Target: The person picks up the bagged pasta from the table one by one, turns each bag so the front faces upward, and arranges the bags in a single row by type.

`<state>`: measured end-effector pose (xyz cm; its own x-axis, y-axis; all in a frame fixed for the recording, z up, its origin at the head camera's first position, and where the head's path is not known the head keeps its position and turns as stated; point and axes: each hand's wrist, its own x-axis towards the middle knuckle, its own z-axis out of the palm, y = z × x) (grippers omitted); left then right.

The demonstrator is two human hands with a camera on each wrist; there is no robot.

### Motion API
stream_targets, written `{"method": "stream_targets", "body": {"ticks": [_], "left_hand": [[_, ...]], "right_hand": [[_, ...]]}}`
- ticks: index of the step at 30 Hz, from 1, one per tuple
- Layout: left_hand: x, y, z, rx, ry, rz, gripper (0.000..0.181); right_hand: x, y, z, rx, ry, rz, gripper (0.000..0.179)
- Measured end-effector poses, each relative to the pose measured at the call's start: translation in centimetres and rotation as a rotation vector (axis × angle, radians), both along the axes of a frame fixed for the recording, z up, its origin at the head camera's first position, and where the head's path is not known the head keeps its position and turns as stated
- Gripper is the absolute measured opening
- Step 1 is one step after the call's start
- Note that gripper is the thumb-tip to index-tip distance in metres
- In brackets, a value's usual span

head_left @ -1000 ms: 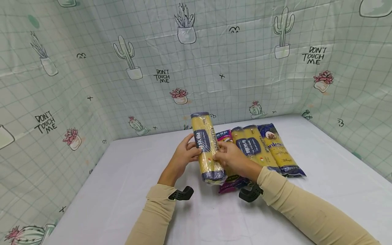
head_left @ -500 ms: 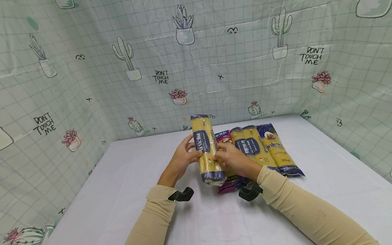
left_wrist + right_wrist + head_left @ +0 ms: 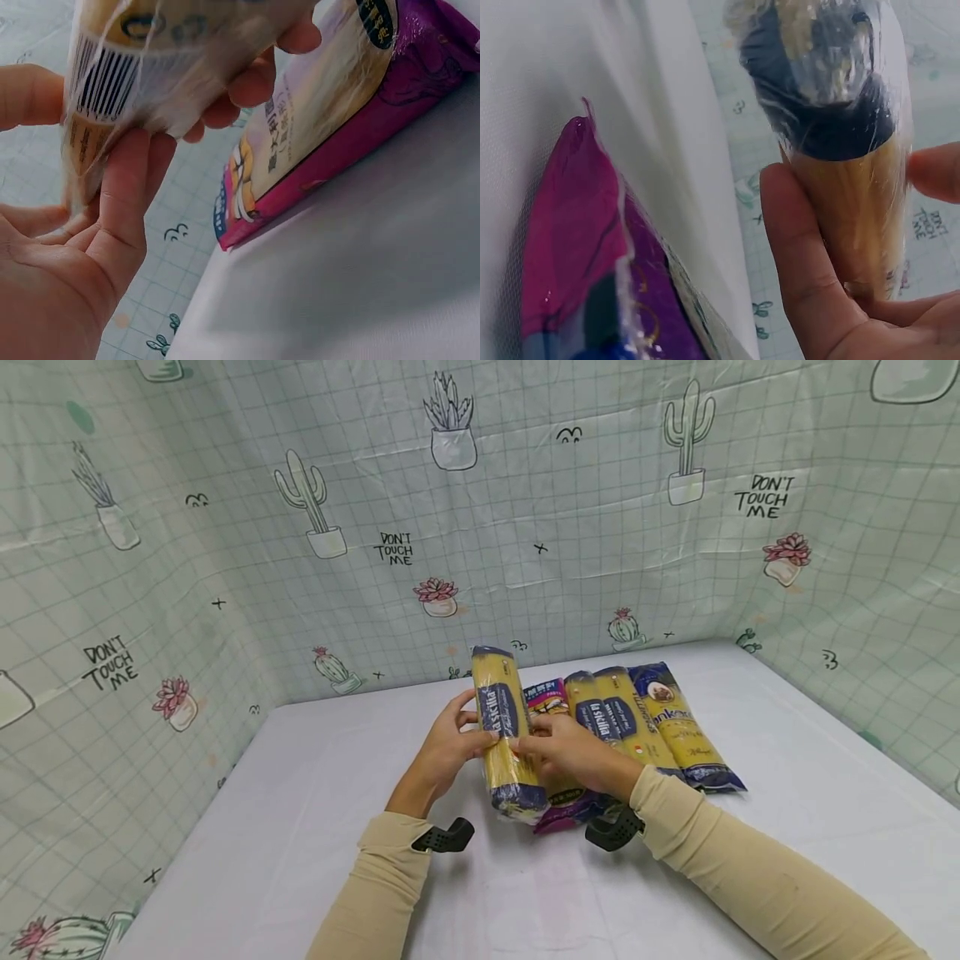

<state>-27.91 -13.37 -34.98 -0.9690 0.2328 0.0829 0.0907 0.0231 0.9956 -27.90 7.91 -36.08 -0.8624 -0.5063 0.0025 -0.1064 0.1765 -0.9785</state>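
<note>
A clear-wrapped pack of spaghetti with dark blue ends and a "la Sicilia" label is held tilted above the table. My left hand grips its left side, thumb on the front and fingers behind. My right hand grips the opposite side, its thumb on the front below the label. In the left wrist view, a barcode shows on the back of the spaghetti pack beside the fingers. The right wrist view shows the lower blue end of the spaghetti pack above my right hand's fingers.
Right of the held pack, a purple pasta bag, more la Sicilia spaghetti and a blue-and-yellow pasta bag lie side by side on the white table. A patterned curtain stands behind and at both sides.
The held spaghetti pack has dropped slightly and turned a little, its label now further right. My right thumb has shifted left across its front. The other packs stay in place.
</note>
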Motion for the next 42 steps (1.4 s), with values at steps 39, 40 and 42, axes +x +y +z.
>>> {"method": "stream_targets", "body": {"ticks": [39, 40, 42], "left_hand": [[-0.8, -0.6, -1.8, -0.123, -0.137, 0.019, 0.074], [-0.9, -0.5, -1.9, -0.116, -0.14, 0.02, 0.073], [-0.9, -0.5, -2.1, -0.11, -0.146, 0.028, 0.072]], "right_hand": [[0.3, -0.9, -0.6, 0.088, -0.01, -0.09, 0.08], [0.3, -0.9, -0.6, 0.087, -0.012, -0.088, 0.081], [0.3, -0.9, -0.7, 0.082, -0.018, -0.081, 0.081]]}}
